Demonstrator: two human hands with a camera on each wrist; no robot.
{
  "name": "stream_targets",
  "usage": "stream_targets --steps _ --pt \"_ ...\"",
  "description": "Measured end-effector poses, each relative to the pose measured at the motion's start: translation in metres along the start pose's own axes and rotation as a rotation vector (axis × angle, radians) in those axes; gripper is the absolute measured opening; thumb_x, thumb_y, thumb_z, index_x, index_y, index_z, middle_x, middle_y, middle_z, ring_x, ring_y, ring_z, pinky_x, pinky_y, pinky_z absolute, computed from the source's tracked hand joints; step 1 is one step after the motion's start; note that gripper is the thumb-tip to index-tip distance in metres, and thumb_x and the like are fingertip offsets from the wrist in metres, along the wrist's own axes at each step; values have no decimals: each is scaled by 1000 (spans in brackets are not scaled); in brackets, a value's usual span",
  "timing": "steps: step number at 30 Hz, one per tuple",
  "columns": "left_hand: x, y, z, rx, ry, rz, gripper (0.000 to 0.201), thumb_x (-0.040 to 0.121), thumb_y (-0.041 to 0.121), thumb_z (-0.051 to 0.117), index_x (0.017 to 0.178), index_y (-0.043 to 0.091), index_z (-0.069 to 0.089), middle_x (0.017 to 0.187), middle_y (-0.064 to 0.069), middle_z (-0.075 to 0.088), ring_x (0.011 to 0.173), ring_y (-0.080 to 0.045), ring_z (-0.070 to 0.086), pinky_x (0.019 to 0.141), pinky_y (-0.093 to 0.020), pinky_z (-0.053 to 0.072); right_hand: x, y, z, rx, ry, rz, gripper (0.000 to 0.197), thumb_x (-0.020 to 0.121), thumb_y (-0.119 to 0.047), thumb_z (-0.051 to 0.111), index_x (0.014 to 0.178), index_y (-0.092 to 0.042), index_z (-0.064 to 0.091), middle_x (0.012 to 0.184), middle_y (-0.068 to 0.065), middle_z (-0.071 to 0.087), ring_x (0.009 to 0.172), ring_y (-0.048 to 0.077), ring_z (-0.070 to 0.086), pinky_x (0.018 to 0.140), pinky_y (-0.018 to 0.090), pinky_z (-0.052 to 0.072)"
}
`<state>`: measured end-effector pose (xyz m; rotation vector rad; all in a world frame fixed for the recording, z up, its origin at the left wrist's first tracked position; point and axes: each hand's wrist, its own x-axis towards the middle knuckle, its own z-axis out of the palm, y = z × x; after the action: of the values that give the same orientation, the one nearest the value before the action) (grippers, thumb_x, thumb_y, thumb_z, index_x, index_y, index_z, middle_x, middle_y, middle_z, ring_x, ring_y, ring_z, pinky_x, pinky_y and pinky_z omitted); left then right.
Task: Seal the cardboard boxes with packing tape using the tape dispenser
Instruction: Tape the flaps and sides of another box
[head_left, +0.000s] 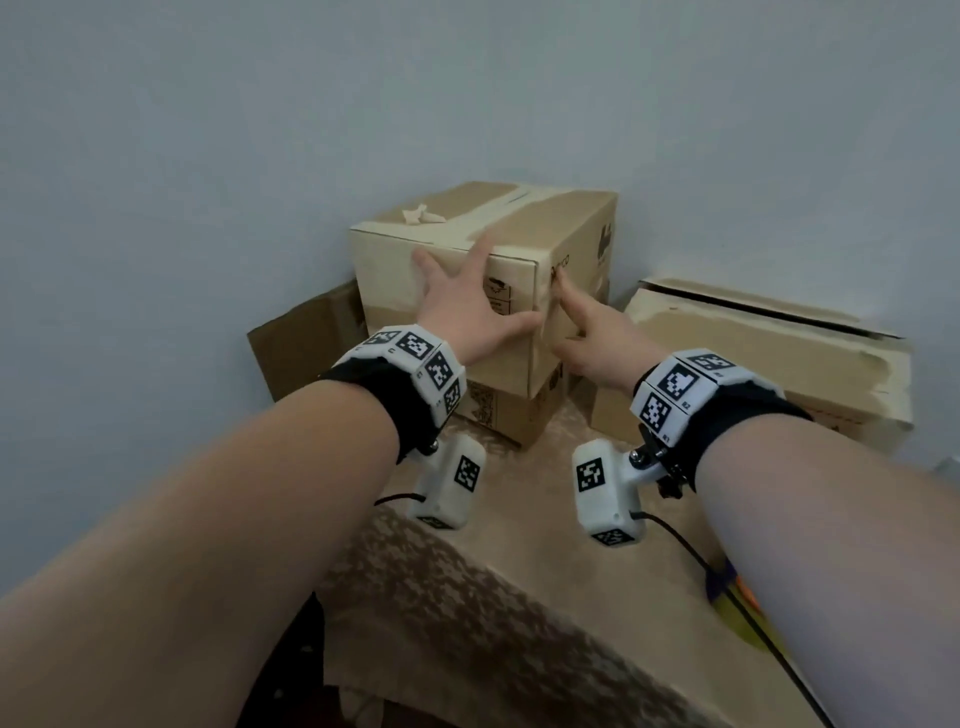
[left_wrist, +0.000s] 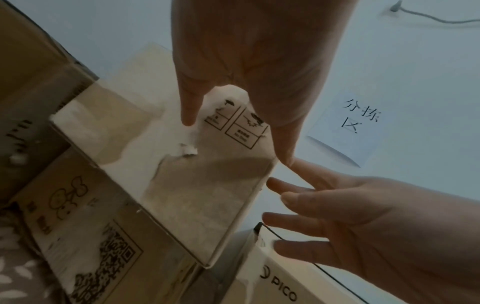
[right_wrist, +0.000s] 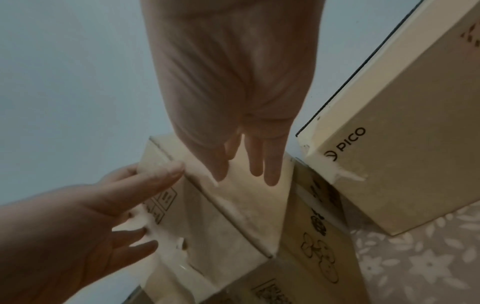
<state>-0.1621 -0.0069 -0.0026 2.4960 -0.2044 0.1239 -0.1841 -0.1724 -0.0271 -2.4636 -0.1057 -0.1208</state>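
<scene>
Both hands are up on the top brown corrugated cardboard box (head_left: 467, 270), a squarish carton stacked on a lower printed cardboard box (head_left: 511, 413) against the pale blue-grey wall (head_left: 208, 130). The left hand (head_left: 462, 306) lies flat on the near face, fingers spread wide and straight, thumb stretched to the vertical corner edge; its grip is wide and holds nothing. The right hand (head_left: 587, 338) comes in from the other side of that corner, fingers straight against the side panel, forefinger at the glossy beige strip of packing tape (head_left: 498, 213) that runs over the lid and folds down the corner. That grip is wide too, pressing rather than clutching. The cardboard surface is scuffed, with pale torn patches where the paper skin has peeled, plus black handling symbols. A crumpled scrap of tape (head_left: 422, 214) sits on the lid. To the right, a flatter cardboard box marked PICO (head_left: 769, 353) rests on the tabletop (head_left: 467, 597), which wears a brownish cloth with a pale floral pattern. The left wrist view shows a white paper sign (left_wrist: 348, 127) with black characters on the wall.
</scene>
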Motion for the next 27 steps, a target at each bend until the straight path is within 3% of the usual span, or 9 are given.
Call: stream_targets --steps 3,6,10,14,19,20,22,24,27 --pt "21 2 10 -5 24 -23 97 75 56 70 147 45 6 154 -26 -13 128 -48 40 108 -45 35 4 14 -2 -6 -19 39 77 95 -11 52 154 -33 7 154 5 33 138 22 38 106 26 34" --pt "41 6 20 -17 35 -40 97 81 49 67 148 41 -1 147 -27 19 120 -43 48 105 -45 37 8 28 -7 -37 -12 75 70 98 -12 48 154 -31 10 151 6 38 131 22 45 97 23 38" --pt "60 12 27 44 75 -35 92 89 41 61 151 32 -6 131 -16 51 106 -32 58 84 -35 44 9 45 -17 -64 26 135 63 99 -13 43 153 -30 16 149 8 41 119 27 55 89 28 44" --pt "69 20 29 86 81 -62 87 93 34 56 152 26 -8 122 -10 58 83 -24 56 71 -33 41 6 63 -27 -97 57 176 57 99 -15 42 152 -26 24 146 10 45 120 27 54 90 28 42" --pt "76 33 36 96 125 -116 87 94 22 53 151 22 -13 103 -9 56 59 -17 47 48 -29 37 -6 91 -44 -115 120 255 53 96 -17 50 147 -20 36 149 6 42 135 22 42 108 32 33" --pt "74 35 37 83 139 -140 88 94 21 52 151 21 -15 107 -10 55 63 -19 51 49 -30 40 -11 97 -48 -114 143 281 52 96 -15 50 146 -20 39 148 5 44 136 22 41 109 33 32" --pt "67 45 45 34 208 -171 90 92 23 53 151 20 -14 132 -15 45 100 -31 56 79 -40 51 -23 108 -59 -128 201 337 49 95 -16 51 143 -21 44 145 5 47 134 23 43 108 32 33" --pt "59 56 55 20 299 -140 85 90 20 54 152 18 -4 144 -18 29 127 -35 38 103 -45 37 -36 119 -70 -139 252 395 46 95 -18 51 141 -22 48 142 4 50 130 24 46 105 33 36" --pt "50 74 74 21 316 -15 62 89 15 53 145 15 24 141 -14 30 129 -30 34 103 -42 36 -60 132 -84 -185 305 484 39 94 -21 51 134 -22 55 131 4 59 117 25 56 93 32 45"
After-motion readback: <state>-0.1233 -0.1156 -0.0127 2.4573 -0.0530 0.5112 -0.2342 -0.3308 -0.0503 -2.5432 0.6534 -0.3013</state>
